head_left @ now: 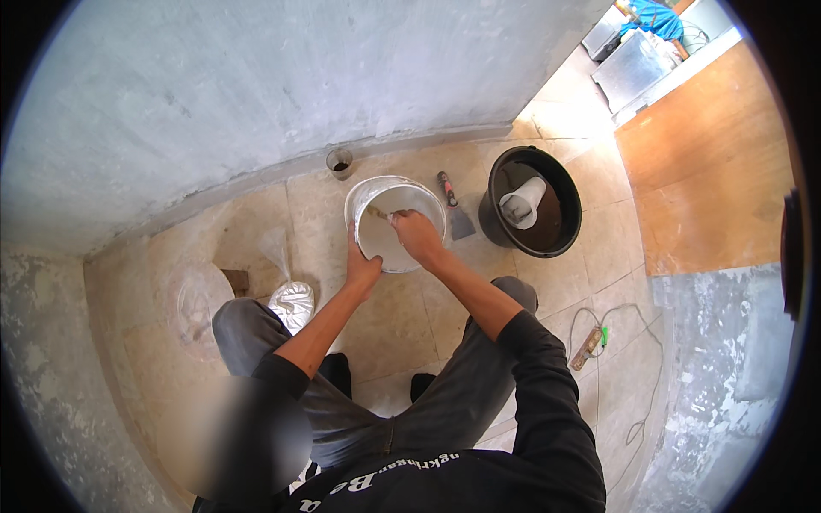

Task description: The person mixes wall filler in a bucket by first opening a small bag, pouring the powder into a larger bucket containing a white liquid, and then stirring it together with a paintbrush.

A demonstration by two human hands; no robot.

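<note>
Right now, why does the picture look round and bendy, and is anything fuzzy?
Head view: the fisheye lens curves the wall and leaves dark corners; a fuzzy patch sits at the lower left; bright daylight lights the white bucket, and both hands, left and right, look sharp.

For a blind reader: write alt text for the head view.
A squatting person's left hand grips the rim of a white bucket while the right hand reaches inside with a tool. Nearby on the tiled floor: a black bucket, a scraper.
</note>
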